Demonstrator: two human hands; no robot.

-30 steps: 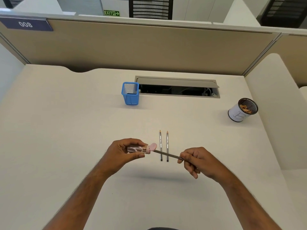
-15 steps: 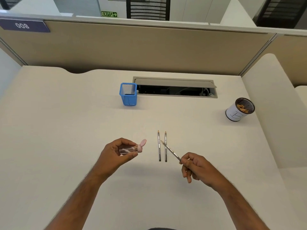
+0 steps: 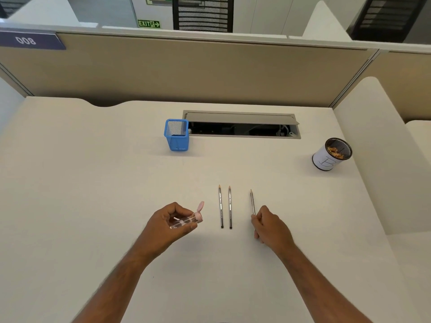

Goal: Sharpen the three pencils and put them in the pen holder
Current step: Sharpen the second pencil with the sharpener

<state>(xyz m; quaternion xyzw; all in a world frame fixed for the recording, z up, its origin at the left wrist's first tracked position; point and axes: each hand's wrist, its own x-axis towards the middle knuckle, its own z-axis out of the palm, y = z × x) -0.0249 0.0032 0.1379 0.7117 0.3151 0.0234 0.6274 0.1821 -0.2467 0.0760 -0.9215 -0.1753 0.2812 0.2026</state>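
Note:
Two grey pencils [image 3: 225,208] lie side by side on the desk, tips pointing away from me. A third pencil [image 3: 252,201] lies just right of them, parallel, and my right hand [image 3: 270,226] pinches its near end low at the desk. My left hand [image 3: 169,223] grips a clear sharpener [image 3: 186,221] with a pink cap flipped up, left of the pencils. The blue mesh pen holder [image 3: 176,135] stands upright farther back, with nothing visible inside.
A white cup [image 3: 331,155] holding pencil shavings sits at the right. Behind the pen holder an open cable hatch [image 3: 242,124] cuts into the desk. Beige partitions [image 3: 210,73] wall in the desk at the back and right.
My right hand pulled the pencil out of the sharpener, swung it rightward and brought it down beside the other two. My left hand drew the sharpener slightly left.

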